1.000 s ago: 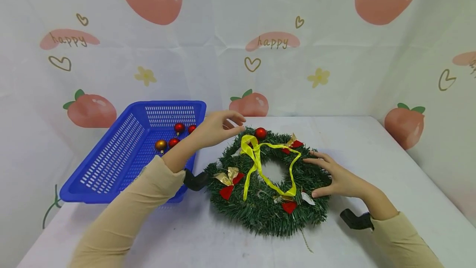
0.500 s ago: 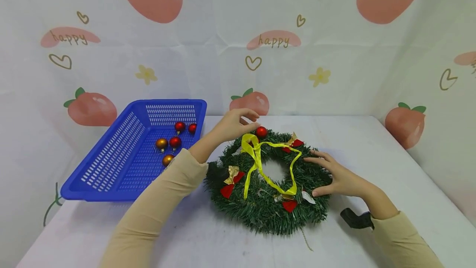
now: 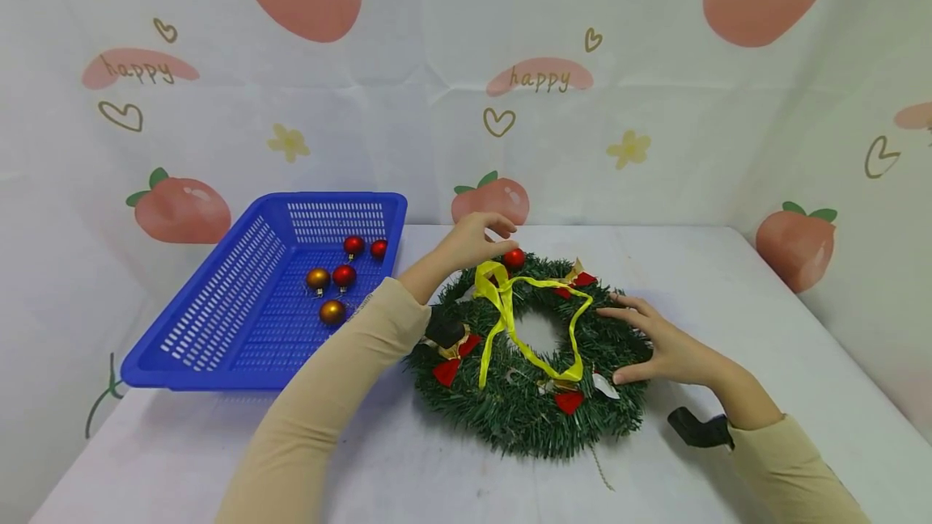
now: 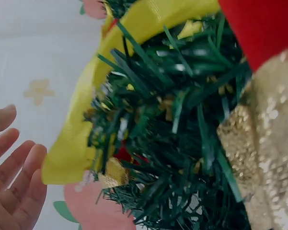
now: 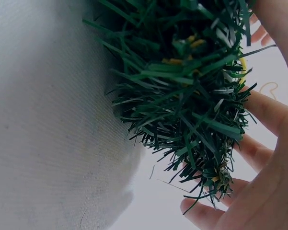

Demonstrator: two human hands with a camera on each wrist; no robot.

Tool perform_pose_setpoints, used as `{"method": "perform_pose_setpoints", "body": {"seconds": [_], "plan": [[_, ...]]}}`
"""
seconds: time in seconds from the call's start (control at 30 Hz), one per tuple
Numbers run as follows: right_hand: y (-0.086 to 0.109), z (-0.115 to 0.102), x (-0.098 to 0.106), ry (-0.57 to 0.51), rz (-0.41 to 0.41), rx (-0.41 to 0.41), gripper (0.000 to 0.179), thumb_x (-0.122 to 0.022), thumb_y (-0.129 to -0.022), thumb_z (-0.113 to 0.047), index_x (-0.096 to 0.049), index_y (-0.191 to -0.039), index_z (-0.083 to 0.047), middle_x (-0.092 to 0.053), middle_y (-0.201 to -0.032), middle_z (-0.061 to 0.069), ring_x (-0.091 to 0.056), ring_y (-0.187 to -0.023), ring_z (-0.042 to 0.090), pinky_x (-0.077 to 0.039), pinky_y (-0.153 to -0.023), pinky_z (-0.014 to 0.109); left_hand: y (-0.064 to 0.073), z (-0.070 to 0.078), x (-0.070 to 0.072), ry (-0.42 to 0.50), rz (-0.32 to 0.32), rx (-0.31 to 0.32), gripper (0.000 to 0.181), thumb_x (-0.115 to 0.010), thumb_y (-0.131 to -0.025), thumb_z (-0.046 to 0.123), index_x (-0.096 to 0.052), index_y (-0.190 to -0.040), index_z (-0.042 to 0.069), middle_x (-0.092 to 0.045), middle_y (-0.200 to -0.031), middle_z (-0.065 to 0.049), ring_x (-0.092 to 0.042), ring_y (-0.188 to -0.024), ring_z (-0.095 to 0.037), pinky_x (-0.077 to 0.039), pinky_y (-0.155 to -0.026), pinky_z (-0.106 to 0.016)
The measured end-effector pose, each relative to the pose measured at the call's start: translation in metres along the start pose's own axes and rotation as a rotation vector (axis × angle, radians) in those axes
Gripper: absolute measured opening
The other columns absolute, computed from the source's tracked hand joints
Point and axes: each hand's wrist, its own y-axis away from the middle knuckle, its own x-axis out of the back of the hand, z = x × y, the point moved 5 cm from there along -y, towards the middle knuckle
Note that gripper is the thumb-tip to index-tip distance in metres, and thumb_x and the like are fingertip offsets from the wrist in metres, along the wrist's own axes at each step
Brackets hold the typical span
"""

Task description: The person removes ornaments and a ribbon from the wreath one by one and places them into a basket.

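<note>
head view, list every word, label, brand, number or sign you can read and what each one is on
"happy": on the left pink patch of the backdrop
"happy": on the middle pink patch of the backdrop
Pink patch at the right edge: cut off by the frame, any lettering there unreadable
No readable text on the blue basket or the wreath

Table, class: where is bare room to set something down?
The table is bare between the right hand and the far right corner, and mostly in front of the wreath. Crowded: wreath's far side, with left hand and red ball.
</note>
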Motion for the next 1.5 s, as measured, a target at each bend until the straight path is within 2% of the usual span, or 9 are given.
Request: {"method": "perform_pose_setpoints", "body": {"seconds": [0.3, 0.53, 0.73, 0.97, 1.1, 1.2, 1.5], "plan": [[0.0, -0.001, -0.001, -0.006, 0.004, 0.003, 0.081, -0.081, -0.069, -0.032, -0.042, -0.137, -0.01, -0.022, -0.146, 0.027, -0.028, -0.128, 0.053, -0.037, -0.087, 0.07, -0.011, -0.005, -0.011, 0.007, -0.053, 0.057, 0.039, -0.064, -0.089, 0.021, -0.059, -0.123, 0.004, -0.06, -0.123, -0.014, -0.061, -0.11, -0.028, -0.052, -0.092, -0.033], [0.001, 0.0, -0.001, -0.008, -0.008, -0.011, 0.082, -0.081, -0.07, -0.033, -0.041, -0.138, -0.012, -0.021, -0.147, 0.026, -0.027, -0.129, 0.052, -0.037, -0.087, 0.07, -0.016, -0.009, -0.019, -0.049, -0.065, 0.08, 0.038, -0.064, -0.089, 0.022, -0.059, -0.123, 0.006, -0.06, -0.124, -0.013, -0.057, -0.115, -0.027, -0.049, -0.096, -0.037], [0.001, 0.001, -0.001, -0.007, -0.009, -0.016, 0.082, -0.081, -0.069, -0.033, -0.041, -0.138, -0.012, -0.021, -0.147, 0.025, -0.027, -0.129, 0.053, -0.037, -0.087, 0.07, -0.019, -0.016, -0.027, -0.115, -0.114, 0.131, 0.045, -0.064, -0.089, 0.024, -0.055, -0.13, 0.009, -0.057, -0.13, -0.013, -0.051, -0.124, -0.028, -0.044, -0.102, -0.039], [0.001, 0.002, -0.002, -0.004, -0.01, -0.016, 0.082, -0.081, -0.069, -0.033, -0.04, -0.139, -0.013, -0.021, -0.147, 0.025, -0.028, -0.129, 0.052, -0.037, -0.086, 0.07, -0.018, -0.021, -0.032, -0.138, -0.125, 0.149, 0.047, -0.064, -0.088, 0.023, -0.053, -0.132, 0.009, -0.056, -0.132, -0.013, -0.054, -0.12, -0.025, -0.049, -0.094, -0.034], [0.001, 0.003, -0.002, -0.002, -0.008, -0.015, 0.083, -0.081, -0.069, -0.033, -0.04, -0.139, -0.014, -0.021, -0.147, 0.025, -0.028, -0.129, 0.052, -0.038, -0.086, 0.069, -0.017, -0.02, -0.033, -0.114, -0.137, 0.177, 0.046, -0.063, -0.089, 0.02, -0.052, -0.133, 0.009, -0.056, -0.131, -0.015, -0.058, -0.112, -0.025, -0.054, -0.08, -0.03], [0.001, 0.002, -0.001, -0.001, -0.006, -0.013, 0.083, -0.081, -0.069, -0.033, -0.04, -0.139, -0.013, -0.021, -0.147, 0.025, -0.029, -0.128, 0.052, -0.038, -0.086, 0.069, -0.016, -0.019, -0.033, -0.123, -0.135, 0.184, 0.044, -0.063, -0.089, 0.019, -0.053, -0.131, 0.008, -0.058, -0.128, -0.016, -0.06, -0.106, -0.026, -0.055, -0.074, -0.028], [0.001, 0.001, -0.001, -0.002, -0.006, -0.012, 0.082, -0.081, -0.07, -0.033, -0.04, -0.139, -0.013, -0.021, -0.147, 0.025, -0.028, -0.129, 0.052, -0.038, -0.086, 0.07, -0.017, -0.017, -0.033, -0.175, -0.132, 0.164, 0.043, -0.062, -0.09, 0.02, -0.055, -0.13, 0.007, -0.059, -0.126, -0.015, -0.06, -0.107, -0.025, -0.055, -0.073, -0.027]]}}
